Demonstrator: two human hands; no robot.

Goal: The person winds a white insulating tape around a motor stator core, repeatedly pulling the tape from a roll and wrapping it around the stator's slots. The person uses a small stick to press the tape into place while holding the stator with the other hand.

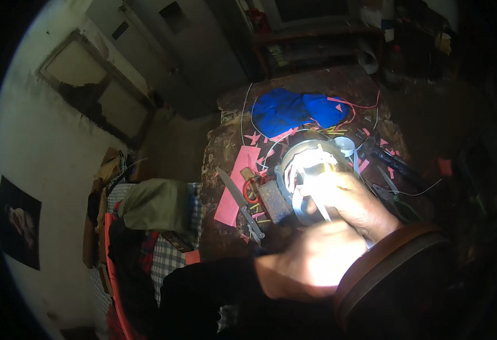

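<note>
Lying before the fingers of left hand (316, 259) and right hand (351, 201), the metal housing (295, 155) seems heavy, stiff; hold its rim. Their grasp I cannot tell.

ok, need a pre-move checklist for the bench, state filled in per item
1. Right hand at the ring: ok, fingers over its near side.
2. Left hand sharp enough to judge its grip: not ok, blurred and glaring.
3. Pale strip held firmly: cannot tell, glare hides the contact.
4. Ring's inside readable: not ok, partly washed out.
5. Knife untouched by hands: ok, lies left of the ring.
6. Scraps tidied away: not ok, scattered around the ring.
</note>
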